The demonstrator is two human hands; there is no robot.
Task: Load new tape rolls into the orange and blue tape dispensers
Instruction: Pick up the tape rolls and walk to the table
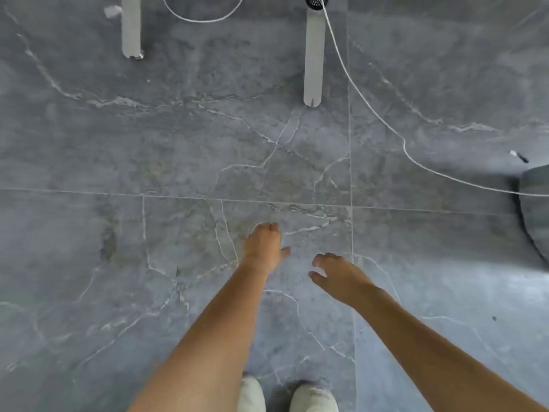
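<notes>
From the head camera you look straight down at a grey marbled tile floor (pixel 148 144). Your left hand (pixel 263 245) reaches to the centre of the frame, fingers curled over a pale clear ring, seemingly a tape roll (pixel 255 227), lying on the floor; whether you grip it or only touch it cannot be told. Your right hand (pixel 337 273) hovers just right of it, fingers spread and empty. Two white furniture legs (pixel 313 55) stand at the top, a white cable (pixel 371 111) curves toward the right edge, and your pale shoes (pixel 312 396) show at the bottom.
</notes>
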